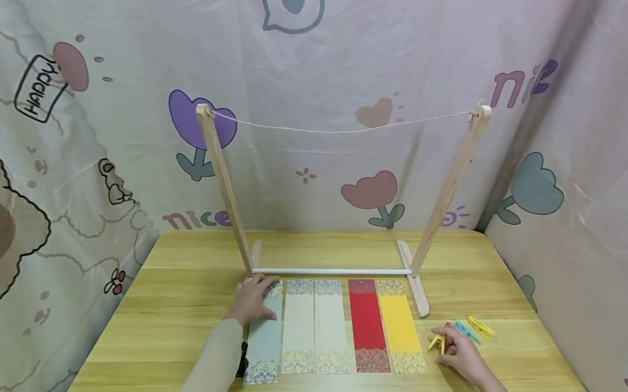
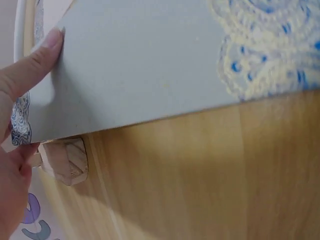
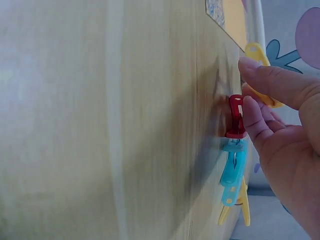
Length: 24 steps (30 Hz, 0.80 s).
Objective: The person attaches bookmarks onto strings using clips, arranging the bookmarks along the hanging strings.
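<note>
At the far end of the grey-blue patterned paper strip (image 1: 265, 337) is my left hand (image 1: 251, 301), its thumb (image 2: 47, 47) lying across the strip's face and its forefinger stretched over the top end. The other fingers are partly hidden at the strip's edge, close to the stand's wooden foot (image 2: 65, 160). Between thumb and fingers, my right hand (image 1: 462, 354) pinches a yellow clothespin (image 1: 438, 342) just above the table. Beside that hand are a red clothespin (image 3: 237, 117), a blue clothespin (image 1: 468, 331) and another yellow clothespin (image 1: 480, 326).
Two cream strips (image 1: 299, 328), a red strip (image 1: 367, 322) and a yellow strip (image 1: 399, 325) lie in a row. Behind them rises a wooden stand (image 1: 450, 187) with a thin string (image 1: 342, 132) between its posts and a white bar (image 1: 332, 271) low down. Printed cloth hangs around the table.
</note>
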Each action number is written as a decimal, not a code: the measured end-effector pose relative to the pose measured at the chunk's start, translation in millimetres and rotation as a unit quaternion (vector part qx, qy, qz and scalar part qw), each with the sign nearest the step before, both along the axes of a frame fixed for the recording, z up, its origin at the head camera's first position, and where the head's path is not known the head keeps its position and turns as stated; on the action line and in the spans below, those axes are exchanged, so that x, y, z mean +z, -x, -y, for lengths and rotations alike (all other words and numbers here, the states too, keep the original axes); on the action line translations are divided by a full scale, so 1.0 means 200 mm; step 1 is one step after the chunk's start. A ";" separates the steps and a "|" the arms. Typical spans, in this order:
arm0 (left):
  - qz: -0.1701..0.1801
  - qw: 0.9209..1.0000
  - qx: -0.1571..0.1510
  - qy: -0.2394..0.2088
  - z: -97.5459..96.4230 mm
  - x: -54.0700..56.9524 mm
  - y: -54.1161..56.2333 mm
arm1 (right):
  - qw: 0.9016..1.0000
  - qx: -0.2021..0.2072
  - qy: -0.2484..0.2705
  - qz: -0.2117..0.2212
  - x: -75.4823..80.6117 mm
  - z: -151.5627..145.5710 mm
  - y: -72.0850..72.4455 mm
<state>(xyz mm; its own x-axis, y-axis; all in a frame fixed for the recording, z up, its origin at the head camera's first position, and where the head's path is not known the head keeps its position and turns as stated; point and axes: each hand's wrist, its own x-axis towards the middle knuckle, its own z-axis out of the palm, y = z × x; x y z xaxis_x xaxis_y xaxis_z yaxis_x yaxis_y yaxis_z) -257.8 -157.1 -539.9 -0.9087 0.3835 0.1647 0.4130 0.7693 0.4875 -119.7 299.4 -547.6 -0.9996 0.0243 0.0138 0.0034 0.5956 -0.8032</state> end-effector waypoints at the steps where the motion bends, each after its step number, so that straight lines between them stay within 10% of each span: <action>1: 0.021 0.999 0.005 -0.035 0.00 -0.01 0.00 | 1.000 -0.001 0.004 0.000 0.00 0.00 0.00; 8: 0.130 0.959 0.040 -0.249 0.01 -0.05 0.01 | 0.996 0.016 0.054 -0.065 0.00 0.01 -0.01; 17: 0.181 0.917 0.105 -0.339 0.01 -0.06 0.04 | 0.978 0.066 0.158 -0.121 -0.03 -0.01 0.01; 24: 0.179 0.901 0.103 -0.380 0.01 -0.04 0.02 | 0.976 0.064 0.169 -0.120 0.00 0.02 0.02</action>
